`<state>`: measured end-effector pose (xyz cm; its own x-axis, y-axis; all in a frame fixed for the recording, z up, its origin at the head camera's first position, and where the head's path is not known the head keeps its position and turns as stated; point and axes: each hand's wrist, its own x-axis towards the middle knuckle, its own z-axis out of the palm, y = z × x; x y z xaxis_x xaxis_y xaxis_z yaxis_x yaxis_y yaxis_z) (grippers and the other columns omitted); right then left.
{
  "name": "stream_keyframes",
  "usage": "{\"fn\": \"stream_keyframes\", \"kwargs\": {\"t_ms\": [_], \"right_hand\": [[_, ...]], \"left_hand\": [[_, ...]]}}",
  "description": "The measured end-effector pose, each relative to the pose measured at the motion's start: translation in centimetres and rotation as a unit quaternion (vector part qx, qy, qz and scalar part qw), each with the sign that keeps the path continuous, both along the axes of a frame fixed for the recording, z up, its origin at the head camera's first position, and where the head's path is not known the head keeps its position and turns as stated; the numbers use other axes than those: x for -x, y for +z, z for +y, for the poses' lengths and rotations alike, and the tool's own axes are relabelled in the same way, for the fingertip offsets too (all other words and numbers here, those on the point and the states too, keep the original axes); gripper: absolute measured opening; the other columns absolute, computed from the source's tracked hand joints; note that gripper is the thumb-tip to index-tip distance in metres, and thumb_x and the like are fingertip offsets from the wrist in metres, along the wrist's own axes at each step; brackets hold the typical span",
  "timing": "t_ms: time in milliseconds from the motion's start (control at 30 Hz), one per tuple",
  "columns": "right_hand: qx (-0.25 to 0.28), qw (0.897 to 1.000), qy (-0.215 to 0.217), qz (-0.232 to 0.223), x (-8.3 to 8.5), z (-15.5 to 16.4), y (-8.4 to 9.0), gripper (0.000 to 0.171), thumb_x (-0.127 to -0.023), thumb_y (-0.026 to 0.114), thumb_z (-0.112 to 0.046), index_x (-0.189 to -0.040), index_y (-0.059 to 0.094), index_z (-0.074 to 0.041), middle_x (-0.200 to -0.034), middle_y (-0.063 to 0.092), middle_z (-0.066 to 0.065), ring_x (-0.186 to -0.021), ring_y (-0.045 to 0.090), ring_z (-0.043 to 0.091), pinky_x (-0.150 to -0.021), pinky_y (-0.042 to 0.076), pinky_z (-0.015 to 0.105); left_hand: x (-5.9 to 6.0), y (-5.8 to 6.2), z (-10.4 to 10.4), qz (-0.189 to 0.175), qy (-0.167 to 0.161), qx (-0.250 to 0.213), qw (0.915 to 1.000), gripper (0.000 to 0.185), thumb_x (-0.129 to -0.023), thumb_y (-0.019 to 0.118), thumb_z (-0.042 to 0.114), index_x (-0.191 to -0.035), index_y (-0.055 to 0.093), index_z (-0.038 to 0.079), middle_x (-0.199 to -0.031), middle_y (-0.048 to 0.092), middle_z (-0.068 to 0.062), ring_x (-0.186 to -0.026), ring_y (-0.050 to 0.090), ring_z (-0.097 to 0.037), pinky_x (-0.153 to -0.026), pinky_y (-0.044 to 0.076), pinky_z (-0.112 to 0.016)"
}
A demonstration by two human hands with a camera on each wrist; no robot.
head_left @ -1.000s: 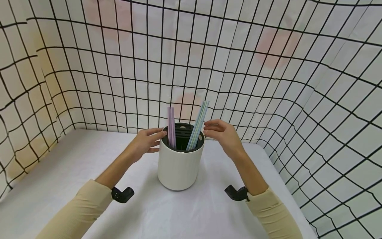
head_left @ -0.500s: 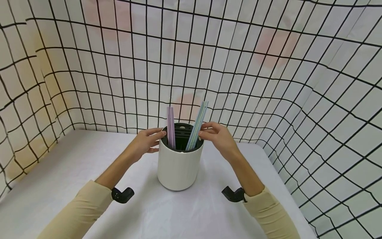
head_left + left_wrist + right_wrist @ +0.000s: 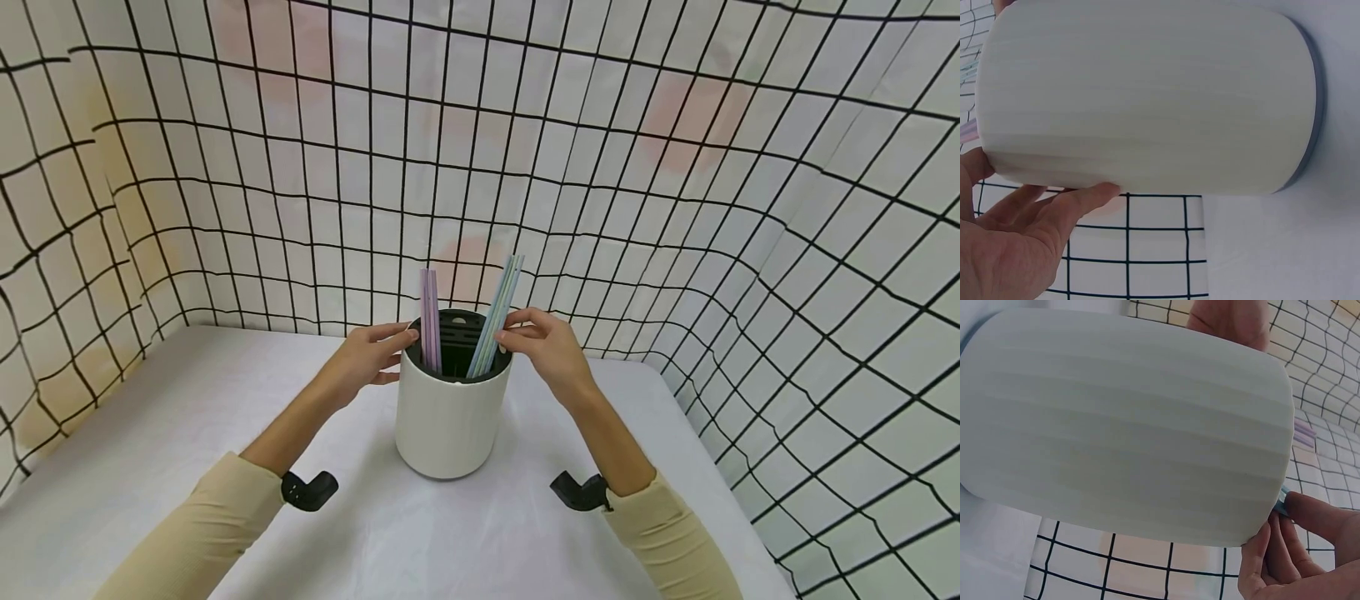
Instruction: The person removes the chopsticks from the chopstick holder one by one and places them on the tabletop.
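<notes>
Right hand (image 3: 546, 350) pinching blue straws (image 3: 497, 317), left hand (image 3: 367, 358) relaxed against holder (image 3: 450, 417), white table (image 3: 187, 417), grid-cloth walls (image 3: 675, 167)

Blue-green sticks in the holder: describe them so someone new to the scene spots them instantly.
In the middle of the white table stands a white cylindrical holder with a dark insert. Two bundles rise from it: the blue-green sticks lean rightward on the right hand side, its fingers pinching them. The purple sticks stand nearly upright on the other side.

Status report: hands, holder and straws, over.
Left hand touches holder rim. Right hand pinches blue straws. Purple straws upright, untouched. Nothing blocking.
</notes>
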<state>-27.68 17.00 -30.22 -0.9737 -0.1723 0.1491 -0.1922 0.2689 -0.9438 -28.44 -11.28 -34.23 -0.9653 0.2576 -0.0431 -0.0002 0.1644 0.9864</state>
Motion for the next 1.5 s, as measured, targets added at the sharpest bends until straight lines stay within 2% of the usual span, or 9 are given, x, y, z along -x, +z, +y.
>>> {"fn": "stream_keyframes", "kwargs": {"t_ms": [167, 267, 400, 500, 767, 967, 1200, 1367, 1500], "right_hand": [[0.002, 1.000, -0.003, -0.003, 0.0, 0.0, 0.3, 0.024, -0.093, 0.075, -0.019, -0.111, 0.066, -0.006, -0.097, 0.077, 0.005, -0.103, 0.068, 0.025, -0.118, 0.034, 0.058], [0.011, 1.000, -0.001, 0.000, 0.1, 0.1, 0.6, 0.023, -0.092, 0.076, -0.017, -0.110, 0.066, -0.005, -0.095, 0.077, 0.005, -0.096, 0.072, 0.024, -0.115, 0.042, 0.054], [0.029, 1.000, 0.006, 0.008, 0.2, 0.0, 1.2, 0.025, -0.093, 0.075, -0.012, -0.111, 0.064, 0.000, -0.097, 0.076, 0.009, -0.091, 0.074, 0.029, -0.099, 0.058, 0.043], [0.036, 0.999, 0.009, 0.013, 0.2, 0.0, 1.9, 0.026, -0.093, 0.074, -0.011, -0.112, 0.062, 0.002, -0.100, 0.075, 0.013, -0.092, 0.074, 0.033, -0.090, 0.063, 0.039], [0.052, 0.998, 0.009, 0.044, -0.2, 0.0, 4.6, 0.030, -0.093, 0.074, -0.011, -0.116, 0.062, 0.004, -0.102, 0.075, 0.015, -0.088, 0.075, 0.023, -0.088, 0.063, 0.042], [0.070, 0.994, -0.008, 0.081, -0.5, 0.1, 6.9, 0.025, -0.093, 0.075, -0.011, -0.112, 0.064, 0.001, -0.097, 0.076, 0.013, -0.087, 0.075, 0.024, -0.083, 0.065, 0.036], [0.112, 0.988, -0.022, 0.109, -1.0, 1.0, 10.1, 0.025, -0.091, 0.076, -0.010, -0.110, 0.065, 0.001, -0.092, 0.075, 0.012, -0.083, 0.074, 0.025, -0.083, 0.064, 0.036], [0.119, 0.987, -0.038, 0.104, -1.2, 2.5, 11.6, 0.028, -0.091, 0.077, -0.012, -0.112, 0.064, 0.001, -0.094, 0.074, 0.010, -0.082, 0.073, 0.022, -0.085, 0.064, 0.034], [0.106, 0.989, -0.057, 0.091, -1.2, 3.9, 11.8, 0.036, -0.091, 0.078, -0.017, -0.118, 0.064, 0.001, -0.100, 0.072, 0.009, -0.085, 0.072, 0.022, -0.086, 0.064, 0.032]], "left_hand": [[0.0, -0.1, -0.1, 0.002, -0.002, -0.003, 1.0000, 0.062, -0.103, 0.059, 0.037, -0.155, 0.042, 0.006, -0.153, 0.049, -0.017, -0.138, 0.051, -0.037, -0.104, 0.054, -0.044], [0.0, -0.1, -0.1, 0.001, -0.001, -0.005, 1.0000, 0.062, -0.104, 0.059, 0.036, -0.155, 0.042, 0.006, -0.153, 0.050, -0.017, -0.138, 0.051, -0.037, -0.103, 0.054, -0.044], [0.0, -0.1, 0.0, 0.000, 0.002, -0.006, 1.0000, 0.062, -0.103, 0.060, 0.037, -0.154, 0.043, 0.006, -0.152, 0.051, -0.017, -0.137, 0.052, -0.036, -0.102, 0.055, -0.043], [0.0, -0.1, 0.0, 0.000, 0.002, -0.007, 1.0000, 0.062, -0.103, 0.060, 0.037, -0.154, 0.043, 0.006, -0.152, 0.051, -0.017, -0.137, 0.052, -0.036, -0.102, 0.055, -0.043], [0.1, -0.1, 0.0, -0.003, 0.003, -0.008, 1.0000, 0.061, -0.103, 0.060, 0.036, -0.154, 0.044, 0.007, -0.152, 0.051, -0.016, -0.136, 0.054, -0.036, -0.101, 0.056, -0.043], [0.1, -0.2, -0.1, -0.002, 0.004, -0.008, 1.0000, 0.062, -0.103, 0.060, 0.036, -0.154, 0.043, 0.006, -0.153, 0.050, -0.017, -0.137, 0.053, -0.036, -0.101, 0.056, -0.043], [0.1, -0.4, -0.1, 0.004, -0.001, -0.006, 1.0000, 0.062, -0.104, 0.059, 0.036, -0.154, 0.042, 0.005, -0.152, 0.050, -0.018, -0.137, 0.052, -0.037, -0.102, 0.055, -0.045], [-0.1, -0.2, -0.1, 0.004, -0.002, -0.007, 1.0000, 0.061, -0.104, 0.059, 0.036, -0.154, 0.042, 0.005, -0.152, 0.050, -0.018, -0.137, 0.053, -0.037, -0.102, 0.055, -0.044], [-0.1, -0.1, -0.1, 0.006, 0.000, -0.005, 1.0000, 0.062, -0.103, 0.059, 0.036, -0.154, 0.042, 0.004, -0.152, 0.050, -0.018, -0.137, 0.053, -0.037, -0.101, 0.056, -0.044]]}}
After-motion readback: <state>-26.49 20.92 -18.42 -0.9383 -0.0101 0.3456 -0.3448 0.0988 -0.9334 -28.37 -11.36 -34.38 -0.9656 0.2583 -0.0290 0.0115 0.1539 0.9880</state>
